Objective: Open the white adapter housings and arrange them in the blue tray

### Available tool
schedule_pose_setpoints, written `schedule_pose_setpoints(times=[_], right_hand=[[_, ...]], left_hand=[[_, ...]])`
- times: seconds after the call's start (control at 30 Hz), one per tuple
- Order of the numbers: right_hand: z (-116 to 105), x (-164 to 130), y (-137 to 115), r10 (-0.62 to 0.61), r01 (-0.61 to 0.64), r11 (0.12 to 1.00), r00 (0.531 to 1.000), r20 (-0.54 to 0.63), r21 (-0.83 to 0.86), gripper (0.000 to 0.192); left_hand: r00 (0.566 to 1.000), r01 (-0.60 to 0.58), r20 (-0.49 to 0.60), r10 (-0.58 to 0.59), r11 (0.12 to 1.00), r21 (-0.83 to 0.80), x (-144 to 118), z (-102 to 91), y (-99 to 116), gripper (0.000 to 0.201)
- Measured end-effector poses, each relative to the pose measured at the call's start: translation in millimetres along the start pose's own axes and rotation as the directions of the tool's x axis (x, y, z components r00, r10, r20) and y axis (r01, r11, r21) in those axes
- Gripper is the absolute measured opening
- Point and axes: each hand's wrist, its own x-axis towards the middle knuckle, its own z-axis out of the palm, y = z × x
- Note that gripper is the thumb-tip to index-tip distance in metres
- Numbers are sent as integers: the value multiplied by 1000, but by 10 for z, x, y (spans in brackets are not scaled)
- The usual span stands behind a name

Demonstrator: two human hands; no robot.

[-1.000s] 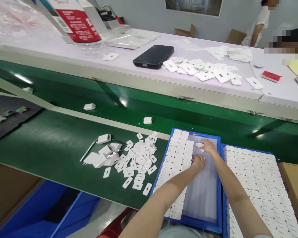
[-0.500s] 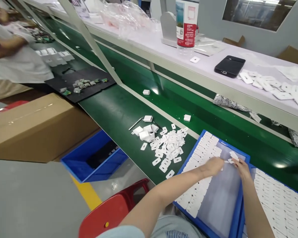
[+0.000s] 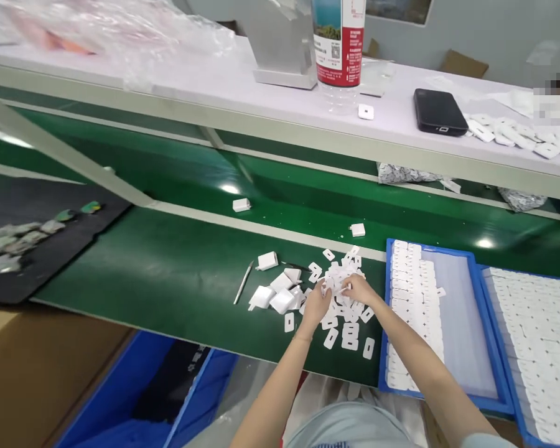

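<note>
Both hands are at a heap of small white plastic covers (image 3: 350, 330), each with a slot in it, on the green bench. My left hand (image 3: 316, 305) is at the heap's left side, its fingers closed on a white cover (image 3: 326, 286). Just to its right, my right hand (image 3: 361, 290) pinches another white cover at the fingertips. Exact finger contact is partly hidden among the pieces. White charger housings (image 3: 282, 300) lie left of the heap. Right of it, a blue-rimmed tray (image 3: 488, 348) holds rows of the same covers on its left part.
A second blue tray (image 3: 499, 336) full of white covers sits at far right. A pen-like tool (image 3: 243, 283) lies beside the housings. A shelf (image 3: 280, 121) runs above the bench, carrying a cup (image 3: 338, 43) and a black phone (image 3: 440, 112). A black mat (image 3: 74, 249) with parts lies left.
Both hands have moved left from the tray to the heap of covers. The camera view has turned; a loose cover now lies beside the tray's filled rows.
</note>
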Motion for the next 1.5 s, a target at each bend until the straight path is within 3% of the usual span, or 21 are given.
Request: schedule_pose_setpoints(times=[0.07,0.13,0.2,0.27,0.37,0.43,0.5,0.6,0.73,0.83,0.9,1.03,1.17,1.23,1.37,1.43,1.5], right_hand=[[51,-19,-113,11,-11,1000,998,54,2,25],[-40,-115,-102,32,-32,999,996,79,5,26],[-275,-299,52,100,-99,995,995,15,-14,28],[-619,-574,342,223,-230,972,967,-124,-43,30],[-1132,-1055,893,413,-465,882,842,-348,-78,34],[-1319,-1300,1226,456,-524,847,802,-386,-87,32],[-1338,-1421,1481,452,-513,853,818,-356,-95,30],[-1195,-1423,1727,421,-464,881,859,-292,-94,31],[-1090,-1416,1926,444,-476,878,845,-297,-42,27],[-1139,-1489,2006,476,-486,871,808,-346,63,25],[-1191,-1533,1997,487,-457,873,786,-381,174,25],[-1283,-1553,1735,498,-278,843,730,-469,461,37],[-1308,-1549,1060,506,-22,731,688,-520,682,55],[-1268,-1566,597,492,65,670,707,-508,739,56],[-1140,-1643,-382,405,197,549,787,-465,812,43],[-1097,-1683,-820,320,271,573,795,-516,773,33],[-1069,-1705,-1194,219,323,694,756,-617,643,33]], left_hand=[[997,-72,12,72,992,99,30,-102,-5,42],[988,-152,18,151,969,196,84,-201,46,46],[971,-235,24,237,932,275,228,-269,185,46],[938,-342,53,343,884,319,496,-271,427,45],[857,-512,137,496,794,328,1053,-119,920,43],[823,-567,176,541,756,326,1421,50,1239,42],[816,-577,199,543,748,328,1715,229,1481,41],[828,-561,215,518,766,314,1957,452,1669,38],[845,-535,162,510,811,238,1855,563,1714,35],[835,-551,73,546,825,124,1438,438,1654,35],[793,-609,20,608,793,25,1018,266,1575,42],[662,-747,-68,746,650,-138,70,-130,1427,52],[499,-846,-235,834,410,-341,-578,-389,1371,54],[438,-869,-335,834,297,-396,-722,-456,1339,57],[352,-925,-418,838,242,-295,-790,-597,1227,58],[253,-966,-445,859,199,-166,-789,-702,1162,58],[112,-991,-484,868,132,8,-800,-813,1104,60]])
